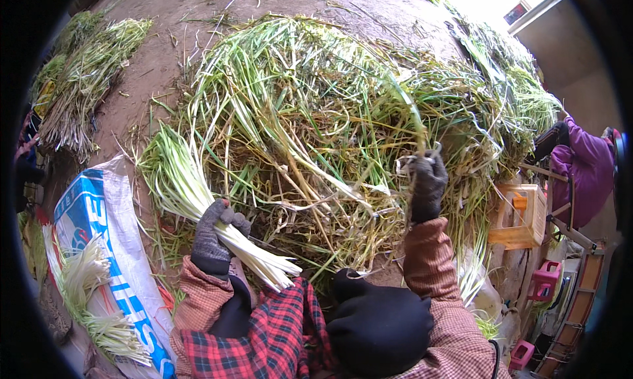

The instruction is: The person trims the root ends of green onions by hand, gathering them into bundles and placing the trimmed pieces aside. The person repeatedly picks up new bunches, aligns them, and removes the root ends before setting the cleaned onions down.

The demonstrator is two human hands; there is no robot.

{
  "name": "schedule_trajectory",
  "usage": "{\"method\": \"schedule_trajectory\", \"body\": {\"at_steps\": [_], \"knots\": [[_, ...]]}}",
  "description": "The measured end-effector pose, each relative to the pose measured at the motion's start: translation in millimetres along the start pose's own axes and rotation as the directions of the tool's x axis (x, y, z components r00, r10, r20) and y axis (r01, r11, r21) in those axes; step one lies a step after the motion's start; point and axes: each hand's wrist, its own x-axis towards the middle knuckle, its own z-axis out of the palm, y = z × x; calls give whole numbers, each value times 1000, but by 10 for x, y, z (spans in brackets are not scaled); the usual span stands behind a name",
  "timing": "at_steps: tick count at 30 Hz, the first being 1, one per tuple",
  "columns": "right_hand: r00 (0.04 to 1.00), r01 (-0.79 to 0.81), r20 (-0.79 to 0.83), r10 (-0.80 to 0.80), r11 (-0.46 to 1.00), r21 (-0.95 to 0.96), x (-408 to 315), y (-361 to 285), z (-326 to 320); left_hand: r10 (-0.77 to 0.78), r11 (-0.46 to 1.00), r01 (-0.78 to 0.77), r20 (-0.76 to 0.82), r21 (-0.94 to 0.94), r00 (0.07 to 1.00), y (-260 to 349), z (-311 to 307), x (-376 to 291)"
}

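My left hand point(215, 235), in a grey knit glove, is closed around a neat bundle of chive-like stalks point(180, 183). Their white ends point down towards my lap and the pale green leaves lean up to the left. My right hand point(428, 183), in a darker glove, grips a long limp stalk point(414, 113), green above and yellowed near the fist; it is partly blurred. Before me spreads a large heap of tangled leaves and stalks point(316, 131), some fresh green, much of it dry and brown. A red and black checked cloth point(257, 329) covers my lap.
At left a printed woven sack point(128, 220) lies under white-stemmed bundles point(94, 275). Another plant pile point(94, 72) lies beyond. On the right are a yellow-orange plastic stool point(531, 220), pink stools point(544, 280) and a seated person in purple point(583, 171) touching more greens.
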Motion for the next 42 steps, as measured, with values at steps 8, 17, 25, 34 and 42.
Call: {"method": "schedule_trajectory", "body": {"at_steps": [8, 17, 25, 34, 42], "knots": [[850, 288, 510, -134, 928, -235, -591, -21, 572, 58, 996, -61, 50, 59, 997, 33, 175, -154], [519, 586, 842, -145, 778, -227, -1033, 18, 821, -45, 986, 47, -16, 161, 999, -121, 84, -28], [408, 652, 896, -174, 743, -153, -1137, 71, 966, -66, 838, 78, -40, 540, 997, -256, -164, 146], [178, 446, 932, 316, 819, -362, -982, -106, 1025, 9, 742, 42, -72, 669, 997, -352, -270, 259], [452, 563, 626, 636, 341, -753, -91, 563, 459, -161, 611, 120, -26, 782, 987, -268, -474, 411]]}}
